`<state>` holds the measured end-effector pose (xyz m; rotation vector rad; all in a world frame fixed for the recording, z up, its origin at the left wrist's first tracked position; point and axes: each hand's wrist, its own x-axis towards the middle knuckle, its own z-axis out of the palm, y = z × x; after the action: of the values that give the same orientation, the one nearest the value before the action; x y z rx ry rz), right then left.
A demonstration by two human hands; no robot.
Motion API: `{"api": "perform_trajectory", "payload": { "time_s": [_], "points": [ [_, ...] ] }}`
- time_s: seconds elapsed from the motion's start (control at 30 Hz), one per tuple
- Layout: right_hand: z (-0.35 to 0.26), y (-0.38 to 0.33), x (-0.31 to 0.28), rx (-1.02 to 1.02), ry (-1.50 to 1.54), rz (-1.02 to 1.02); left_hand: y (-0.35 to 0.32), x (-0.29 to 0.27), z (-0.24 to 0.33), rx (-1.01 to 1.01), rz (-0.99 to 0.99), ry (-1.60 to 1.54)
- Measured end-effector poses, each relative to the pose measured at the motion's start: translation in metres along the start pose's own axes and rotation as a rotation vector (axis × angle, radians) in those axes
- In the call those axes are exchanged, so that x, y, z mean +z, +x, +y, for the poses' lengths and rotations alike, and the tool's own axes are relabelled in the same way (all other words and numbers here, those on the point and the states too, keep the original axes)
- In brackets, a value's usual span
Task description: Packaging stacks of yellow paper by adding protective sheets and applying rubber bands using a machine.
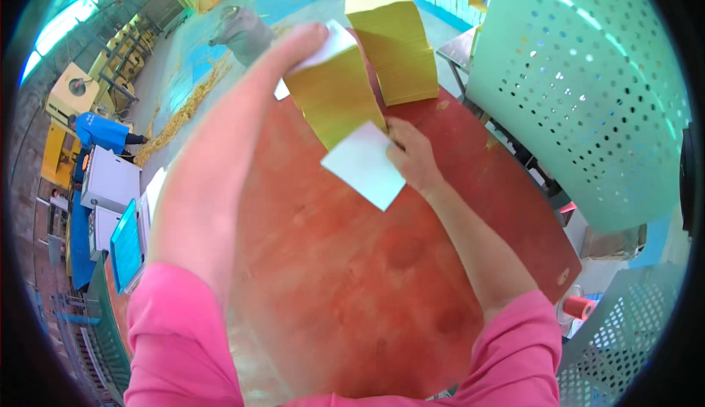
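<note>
Two paper stacks stand side by side on the table.

Worn reddish-brown wooden tabletop, 2 tall stacks of yellow paper sheets on far end: nearer, leaning stack w/ white sheet on top, taller stack behind

One view only here, worn on the head and looking steeply down over the red worktop. It sits close: both pink sleeves rise from the lower edge, the left forearm looming large right under the lens. The facing is forward and down, toward the yellow paper stacks at the far end of the worktop. The fisheye bends everything toward a dark round rim, pulling in the floor at upper left and a pale green perforated panel at right.
</note>
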<state>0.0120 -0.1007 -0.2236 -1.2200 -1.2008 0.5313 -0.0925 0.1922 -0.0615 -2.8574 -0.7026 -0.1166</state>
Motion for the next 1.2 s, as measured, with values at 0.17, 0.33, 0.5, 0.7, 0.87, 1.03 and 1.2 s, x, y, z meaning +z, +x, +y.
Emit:
{"api": "perform_trajectory", "payload": {
  "time_s": [0.17, 0.33, 0.5, 0.7, 0.87, 1.03, 1.2],
  "points": [
    [-0.055, -0.097, 0.009, 0.157, 0.172, 0.025, -0.098, -0.034, 0.074, -0.252, -0.067, -0.342],
    [-0.127, -0.205, 0.038, 0.363, 0.321, 0.057, -0.214, -0.055, 0.126, -0.351, -0.114, -0.370],
    [-0.189, -0.345, 0.065, 0.469, 0.416, 0.104, -0.333, -0.088, 0.194, -0.200, -0.023, -0.406],
    [-0.260, -0.537, 0.106, 0.653, 1.012, 0.535, -0.499, -0.132, 0.262, 0.024, 0.081, -0.553],
    [-0.252, -0.615, 0.187, 0.553, 1.500, 0.450, -0.602, -0.169, 0.309, 0.146, 0.044, -0.614],
    [-0.332, -0.585, 0.178, 0.859, 1.013, 0.426, -0.669, -0.158, 0.293, -0.013, 0.202, -0.780],
    [-0.380, -0.508, 0.137, 0.709, 0.677, 0.097, -0.754, -0.057, 0.248, -0.597, 0.354, -2.383]
  ]
}}
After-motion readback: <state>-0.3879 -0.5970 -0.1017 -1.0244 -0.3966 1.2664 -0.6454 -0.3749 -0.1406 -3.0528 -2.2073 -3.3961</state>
